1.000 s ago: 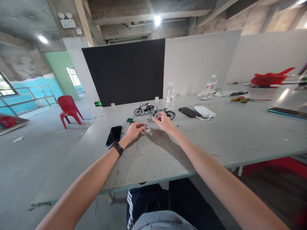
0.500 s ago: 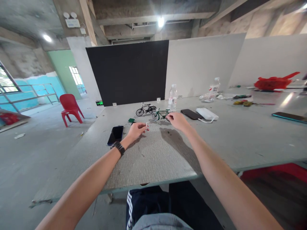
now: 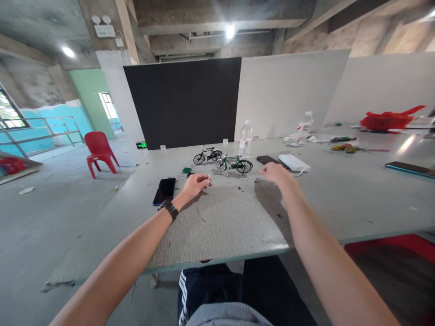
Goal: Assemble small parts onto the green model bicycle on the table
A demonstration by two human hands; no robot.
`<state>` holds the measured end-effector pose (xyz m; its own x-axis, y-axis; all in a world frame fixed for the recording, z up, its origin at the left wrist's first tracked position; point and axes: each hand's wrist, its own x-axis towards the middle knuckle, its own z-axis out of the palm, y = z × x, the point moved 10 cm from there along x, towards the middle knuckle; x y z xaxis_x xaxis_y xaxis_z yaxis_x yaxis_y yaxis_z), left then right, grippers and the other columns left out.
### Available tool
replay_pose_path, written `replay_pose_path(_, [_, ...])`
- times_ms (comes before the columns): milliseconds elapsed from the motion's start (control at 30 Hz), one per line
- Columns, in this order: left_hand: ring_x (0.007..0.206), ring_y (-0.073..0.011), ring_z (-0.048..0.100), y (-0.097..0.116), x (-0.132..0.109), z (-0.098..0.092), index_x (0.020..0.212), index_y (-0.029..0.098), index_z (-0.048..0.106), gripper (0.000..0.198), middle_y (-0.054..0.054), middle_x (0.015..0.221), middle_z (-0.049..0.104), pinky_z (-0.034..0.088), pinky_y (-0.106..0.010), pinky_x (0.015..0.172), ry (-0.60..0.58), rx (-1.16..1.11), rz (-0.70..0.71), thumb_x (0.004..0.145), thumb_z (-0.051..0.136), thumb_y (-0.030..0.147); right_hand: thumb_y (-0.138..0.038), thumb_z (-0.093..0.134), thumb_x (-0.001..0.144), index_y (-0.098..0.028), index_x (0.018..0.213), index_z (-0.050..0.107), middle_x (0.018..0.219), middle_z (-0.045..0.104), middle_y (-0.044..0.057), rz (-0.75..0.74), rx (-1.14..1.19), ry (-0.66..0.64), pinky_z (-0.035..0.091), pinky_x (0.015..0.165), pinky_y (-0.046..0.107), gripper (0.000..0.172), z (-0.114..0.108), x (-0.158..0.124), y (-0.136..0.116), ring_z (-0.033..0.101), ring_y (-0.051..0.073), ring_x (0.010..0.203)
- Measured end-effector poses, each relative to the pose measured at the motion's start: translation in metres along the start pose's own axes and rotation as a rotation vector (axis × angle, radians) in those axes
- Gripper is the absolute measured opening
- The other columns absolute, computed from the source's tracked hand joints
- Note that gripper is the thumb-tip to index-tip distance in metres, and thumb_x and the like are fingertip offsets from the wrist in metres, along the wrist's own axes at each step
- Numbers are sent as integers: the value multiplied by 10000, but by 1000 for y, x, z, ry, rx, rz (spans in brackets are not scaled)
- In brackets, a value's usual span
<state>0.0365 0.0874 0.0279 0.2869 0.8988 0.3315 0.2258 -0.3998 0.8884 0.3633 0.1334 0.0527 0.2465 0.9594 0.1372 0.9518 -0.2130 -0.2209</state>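
Note:
A green model bicycle [image 3: 235, 164] stands upright on the grey table [image 3: 217, 222], with a black model bicycle [image 3: 205, 155] just behind it to the left. My left hand [image 3: 195, 184], a dark watch on its wrist, pinches a small clear part [image 3: 209, 179] in front of the bicycles. My right hand [image 3: 274, 172] hovers to the right of the green bicycle, fingers curled, apart from it; whether it holds anything is hidden.
A black phone [image 3: 164, 190] lies left of my left hand. A second phone [image 3: 268, 160], a white power bank [image 3: 294, 162] and a water bottle [image 3: 245, 138] sit behind my right hand. A red chair [image 3: 99, 151] stands on the floor at left.
My right hand has let go of the green bicycle and drawn away to the right. My left hand has stayed in place with the small part.

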Motion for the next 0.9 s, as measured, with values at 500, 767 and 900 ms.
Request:
replay_pose_path(500, [614, -109, 569, -10, -9, -73, 876, 134, 691, 229, -89, 871, 724, 470, -249, 607, 607, -164, -74, 849, 585, 336, -178, 620, 824, -214, 899, 751, 984, 735, 136, -208, 27, -85, 466, 732, 313, 156, 19, -22, -60, 679, 244, 847])
replay_pose_path(767, [717, -162, 622, 57, -27, 42, 930, 188, 747, 174, -48, 817, 722, 466, -275, 703, -165, 395, 348, 802, 632, 221, -223, 526, 883, -207, 836, 709, 839, 724, 94, -419, 68, -63, 386, 613, 286, 189, 26, -43, -105, 625, 203, 709])
replay_pose_path(900, [705, -166, 598, 78, -43, 62, 982, 215, 747, 216, -32, 803, 705, 446, -276, 707, -206, 561, 487, 842, 582, 219, -240, 504, 926, -201, 861, 712, 859, 720, 83, -602, 180, 10, 397, 678, 274, 222, 26, -59, -136, 631, 198, 771])
